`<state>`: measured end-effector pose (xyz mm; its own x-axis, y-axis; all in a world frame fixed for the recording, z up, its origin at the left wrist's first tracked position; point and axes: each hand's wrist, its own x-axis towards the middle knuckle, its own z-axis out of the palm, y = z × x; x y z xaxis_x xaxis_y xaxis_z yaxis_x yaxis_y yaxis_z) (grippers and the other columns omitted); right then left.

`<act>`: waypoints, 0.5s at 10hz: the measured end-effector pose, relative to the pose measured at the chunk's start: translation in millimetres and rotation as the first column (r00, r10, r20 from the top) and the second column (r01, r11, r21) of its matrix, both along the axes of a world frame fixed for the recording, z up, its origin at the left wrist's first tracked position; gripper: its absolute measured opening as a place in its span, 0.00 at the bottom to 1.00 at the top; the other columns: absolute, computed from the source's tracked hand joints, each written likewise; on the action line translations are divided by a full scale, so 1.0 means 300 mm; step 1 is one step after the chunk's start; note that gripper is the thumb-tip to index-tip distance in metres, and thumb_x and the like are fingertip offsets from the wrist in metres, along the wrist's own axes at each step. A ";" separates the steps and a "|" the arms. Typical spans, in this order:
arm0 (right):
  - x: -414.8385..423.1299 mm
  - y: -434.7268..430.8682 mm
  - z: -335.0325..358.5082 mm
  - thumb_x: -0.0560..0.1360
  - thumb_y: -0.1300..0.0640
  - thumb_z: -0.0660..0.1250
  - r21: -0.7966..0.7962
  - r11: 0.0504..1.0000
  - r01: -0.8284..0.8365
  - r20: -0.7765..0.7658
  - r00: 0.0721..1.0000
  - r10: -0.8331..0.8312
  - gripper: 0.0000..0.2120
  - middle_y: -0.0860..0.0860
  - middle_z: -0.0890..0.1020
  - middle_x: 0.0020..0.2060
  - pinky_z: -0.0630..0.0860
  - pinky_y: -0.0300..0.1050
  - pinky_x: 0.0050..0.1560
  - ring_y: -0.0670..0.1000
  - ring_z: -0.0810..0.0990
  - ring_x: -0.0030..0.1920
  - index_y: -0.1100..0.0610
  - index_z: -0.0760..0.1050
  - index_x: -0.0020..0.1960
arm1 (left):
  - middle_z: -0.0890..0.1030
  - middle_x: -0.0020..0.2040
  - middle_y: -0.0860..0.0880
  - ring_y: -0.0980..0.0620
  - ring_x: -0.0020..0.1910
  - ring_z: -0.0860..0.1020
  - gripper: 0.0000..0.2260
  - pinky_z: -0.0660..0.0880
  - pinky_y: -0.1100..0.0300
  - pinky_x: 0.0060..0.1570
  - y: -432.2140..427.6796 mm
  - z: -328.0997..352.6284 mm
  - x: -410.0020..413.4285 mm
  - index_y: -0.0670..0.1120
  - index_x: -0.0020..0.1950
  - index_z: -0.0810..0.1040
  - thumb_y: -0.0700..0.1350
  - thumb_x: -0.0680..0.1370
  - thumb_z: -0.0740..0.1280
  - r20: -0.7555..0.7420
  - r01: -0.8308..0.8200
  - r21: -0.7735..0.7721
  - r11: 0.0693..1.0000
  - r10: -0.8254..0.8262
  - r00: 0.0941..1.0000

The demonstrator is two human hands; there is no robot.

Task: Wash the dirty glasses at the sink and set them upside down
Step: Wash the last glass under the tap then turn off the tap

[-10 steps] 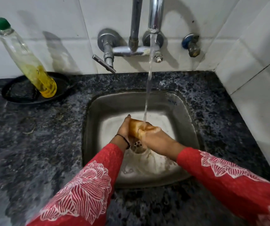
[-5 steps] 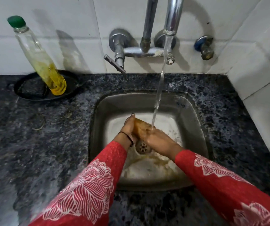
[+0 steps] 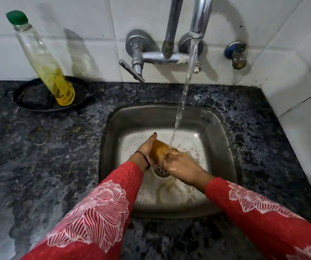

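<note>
A glass (image 3: 159, 150) with brown liquid in it is tilted over the drain (image 3: 161, 170) of the steel sink (image 3: 111, 147). My left hand (image 3: 146, 150) grips its far left side. My right hand (image 3: 179, 164) holds the glass at its mouth, with the fingers hidden at the rim. Water from the tap spout (image 3: 199, 17) falls onto the glass and my right hand. Brown water lies on the sink floor near the drain.
A clear bottle (image 3: 45, 61) with yellow liquid and a green cap leans in a black dish (image 3: 28, 98) at the back left of the dark granite counter (image 3: 38, 156). The tap lever (image 3: 131, 70) juts out over the sink's back edge. White tiled walls close in behind and at right.
My hands have stayed at the drain with the glass under the stream. More brown water has run out onto the sink floor. The camera view has shifted slightly.
</note>
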<state>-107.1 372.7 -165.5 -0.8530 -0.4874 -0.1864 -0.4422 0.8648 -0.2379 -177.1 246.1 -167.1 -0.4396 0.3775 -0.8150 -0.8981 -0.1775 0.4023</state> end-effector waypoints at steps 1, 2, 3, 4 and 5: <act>0.021 -0.030 0.030 0.69 0.69 0.65 -0.172 0.982 0.081 -0.201 0.973 -0.115 0.10 0.63 0.82 0.45 0.78 0.55 0.48 0.64 0.81 0.47 0.66 0.80 0.48 | 0.83 0.38 0.40 0.44 0.42 0.80 0.25 0.73 0.53 0.55 0.001 -0.013 0.018 0.38 0.48 0.78 0.60 0.77 0.58 0.001 -0.078 0.091 0.993 0.078 0.997; -0.034 -0.180 0.100 0.73 0.68 0.60 -0.564 0.223 0.795 0.537 0.558 -0.633 0.09 0.54 0.82 0.43 0.77 0.40 0.44 0.51 0.80 0.44 0.64 0.79 0.47 | 0.83 0.33 0.46 0.49 0.35 0.82 0.22 0.74 0.57 0.48 0.035 -0.023 0.046 0.42 0.42 0.78 0.59 0.78 0.57 -0.039 -0.154 0.120 0.981 0.160 0.986; -0.043 -0.204 0.084 0.75 0.66 0.60 -0.555 -0.037 0.831 0.698 0.441 -0.564 0.10 0.57 0.84 0.46 0.79 0.49 0.56 0.52 0.82 0.48 0.63 0.79 0.49 | 0.83 0.34 0.45 0.49 0.39 0.81 0.23 0.74 0.58 0.48 0.043 -0.003 0.057 0.42 0.41 0.80 0.59 0.78 0.58 -0.088 -0.119 0.054 0.991 0.123 0.988; 0.015 -0.094 0.078 0.78 0.61 0.59 -0.252 0.861 0.441 0.353 0.870 -0.343 0.12 0.63 0.80 0.54 0.74 0.49 0.56 0.56 0.79 0.55 0.61 0.73 0.59 | 0.84 0.42 0.40 0.45 0.44 0.81 0.27 0.76 0.54 0.51 0.015 0.002 0.016 0.38 0.52 0.80 0.63 0.75 0.62 -0.020 0.005 -0.019 1.000 -0.006 1.000; 0.004 0.011 0.068 0.77 0.60 0.60 0.112 0.992 -0.052 -0.124 0.990 0.065 0.16 0.57 0.80 0.59 0.68 0.44 0.66 0.56 0.75 0.64 0.62 0.73 0.63 | 0.84 0.37 0.42 0.47 0.37 0.83 0.28 0.76 0.55 0.45 0.007 0.012 0.012 0.39 0.48 0.80 0.63 0.78 0.56 -0.021 -0.026 0.050 0.998 0.027 0.999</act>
